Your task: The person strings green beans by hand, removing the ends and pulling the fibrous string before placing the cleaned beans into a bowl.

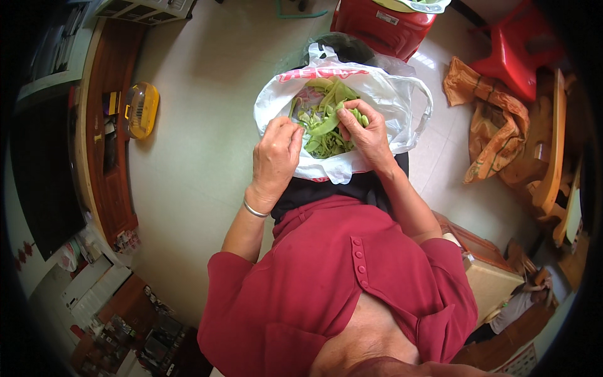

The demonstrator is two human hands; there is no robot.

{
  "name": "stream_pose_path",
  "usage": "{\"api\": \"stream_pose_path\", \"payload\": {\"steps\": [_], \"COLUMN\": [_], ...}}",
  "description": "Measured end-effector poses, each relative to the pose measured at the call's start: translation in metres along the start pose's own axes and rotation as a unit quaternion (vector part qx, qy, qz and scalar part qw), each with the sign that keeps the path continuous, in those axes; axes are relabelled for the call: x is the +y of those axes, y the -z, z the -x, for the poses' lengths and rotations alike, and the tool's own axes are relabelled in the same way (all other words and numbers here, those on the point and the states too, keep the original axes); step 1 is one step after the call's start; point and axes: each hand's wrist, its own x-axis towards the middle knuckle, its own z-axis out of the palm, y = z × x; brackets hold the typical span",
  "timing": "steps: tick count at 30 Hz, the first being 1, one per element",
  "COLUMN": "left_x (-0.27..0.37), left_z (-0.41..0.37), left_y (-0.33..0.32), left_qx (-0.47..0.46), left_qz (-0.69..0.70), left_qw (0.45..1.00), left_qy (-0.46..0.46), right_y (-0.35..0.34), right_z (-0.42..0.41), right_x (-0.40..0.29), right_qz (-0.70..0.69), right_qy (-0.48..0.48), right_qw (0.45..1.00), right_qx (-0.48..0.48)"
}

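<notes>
A white plastic bag with red print lies open on my lap, its mouth spread wide. Inside are flat green bean pods and a tangle of green trimmings. My right hand, over the bag's right side, pinches one long flat bean pod between thumb and forefinger. Several more pods show beneath its curled fingers. At the bag's left rim is my left hand, a silver bangle on its wrist. Its thumb and fingertips are drawn together; whether anything thin is between them cannot be made out.
Beyond the bag stands a red plastic stool with a pale basin on top. A dark plastic bag lies before it. Rightward are an orange woven sack and a red plastic chair. A yellow carrier sits by the left wooden cabinet.
</notes>
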Motion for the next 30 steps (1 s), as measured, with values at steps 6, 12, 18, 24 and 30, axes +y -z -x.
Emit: {"api": "stream_pose_path", "payload": {"steps": [6, 12, 18, 24, 30], "left_x": [0.019, 0.022, 0.022, 0.016, 0.006], "left_z": [-0.02, -0.033, -0.037, -0.028, -0.013], "left_y": [0.019, 0.022, 0.035, 0.032, 0.009], "left_qx": [-0.038, -0.117, -0.221, -0.206, -0.151], "left_qz": [0.092, 0.057, 0.007, 0.14, 0.289], "left_qw": [0.995, 0.99, 0.972, 0.968, 0.94], "left_qy": [-0.001, -0.062, -0.081, -0.006, 0.098], "right_y": [-0.011, -0.02, -0.018, -0.022, -0.021], "right_z": [0.007, 0.013, 0.018, 0.016, 0.012], "right_x": [-0.01, -0.018, -0.014, -0.021, -0.021], "right_qz": [0.195, 0.3, 0.376, 0.307, 0.302], "right_qy": [0.113, 0.254, 0.278, 0.275, 0.262], "right_qw": [0.974, 0.918, 0.878, 0.905, 0.91], "right_qx": [-0.023, -0.058, -0.103, -0.108, -0.11]}}
